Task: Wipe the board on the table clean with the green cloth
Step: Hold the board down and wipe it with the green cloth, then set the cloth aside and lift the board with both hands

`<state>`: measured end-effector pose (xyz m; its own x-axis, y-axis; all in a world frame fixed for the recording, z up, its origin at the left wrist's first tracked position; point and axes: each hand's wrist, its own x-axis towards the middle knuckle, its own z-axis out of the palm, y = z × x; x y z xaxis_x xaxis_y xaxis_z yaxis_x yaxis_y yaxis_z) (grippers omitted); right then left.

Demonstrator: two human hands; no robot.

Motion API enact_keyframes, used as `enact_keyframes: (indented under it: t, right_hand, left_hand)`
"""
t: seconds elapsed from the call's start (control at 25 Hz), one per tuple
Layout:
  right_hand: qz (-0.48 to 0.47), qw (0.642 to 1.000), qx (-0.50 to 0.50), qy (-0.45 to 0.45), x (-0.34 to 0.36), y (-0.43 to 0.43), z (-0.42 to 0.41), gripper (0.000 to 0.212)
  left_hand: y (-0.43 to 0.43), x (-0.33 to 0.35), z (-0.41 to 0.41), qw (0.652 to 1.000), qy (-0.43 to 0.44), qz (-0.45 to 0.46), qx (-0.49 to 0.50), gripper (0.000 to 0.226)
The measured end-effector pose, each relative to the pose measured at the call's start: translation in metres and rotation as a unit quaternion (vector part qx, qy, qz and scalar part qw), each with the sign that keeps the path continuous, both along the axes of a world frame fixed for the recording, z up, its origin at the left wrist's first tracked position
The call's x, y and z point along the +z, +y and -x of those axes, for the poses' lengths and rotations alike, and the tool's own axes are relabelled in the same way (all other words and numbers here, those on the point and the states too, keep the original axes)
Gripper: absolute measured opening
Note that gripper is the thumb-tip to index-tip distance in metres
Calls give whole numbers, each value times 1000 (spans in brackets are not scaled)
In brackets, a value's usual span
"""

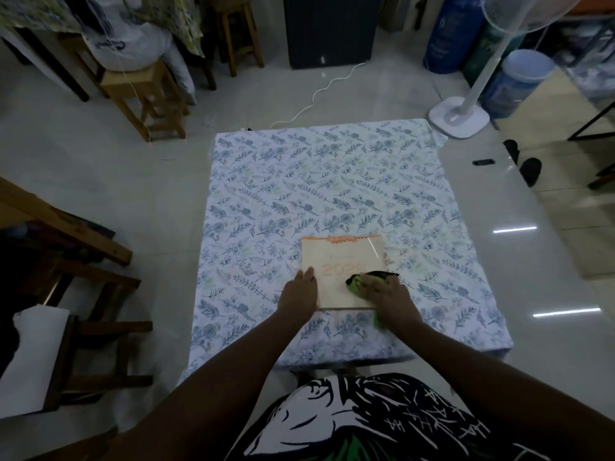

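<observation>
A pale, cream-coloured board [339, 257] with faint "2022" lettering and an orange top edge lies flat near the front of the table [299, 181], which is covered in a blue floral cloth. My left hand [299, 291] rests flat on the board's left edge, fingers together, pinning it down. My right hand [386, 291] presses the green cloth [354, 283] onto the board's right lower part. The cloth bunches out to the left of my fingers, and a dark part shows above them. Another bit of green peeks out below my wrist.
Wooden stools [146, 94] stand at the back left, and wooden furniture [66, 261] at the near left. A white standing fan [462, 114] is at the back right, with blue containers [512, 81] behind it. A white cable [319, 94] runs across the tiled floor.
</observation>
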<state>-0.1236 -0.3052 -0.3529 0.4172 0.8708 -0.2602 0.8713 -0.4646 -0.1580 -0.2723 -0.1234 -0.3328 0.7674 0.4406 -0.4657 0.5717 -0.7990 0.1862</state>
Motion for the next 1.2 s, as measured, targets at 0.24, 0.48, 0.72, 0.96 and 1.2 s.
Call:
enact_keyframes:
  t: [0.24,0.48,0.72,0.96,1.2]
  right_hand:
    - [-7,979,-202,-34,20,8,-49,84]
    - [-27,983,-154,-92,23,-10,-59,33]
    - [-88,943,-281,153,31,65,-29,45]
    - [-106,867,-466,141,36,80,-33,41]
    - [-52,874,-456,158,31,79,-45,40]
  left_hand:
    - [4,10,-13,997,-13,51,60,75]
    - [8,14,-25,966,-71,111,223,77]
    - [22,22,-29,905,-112,203,356,57]
    - [20,19,-34,876,-146,212,407,36]
    - [18,17,-39,887,-142,199,391,11]
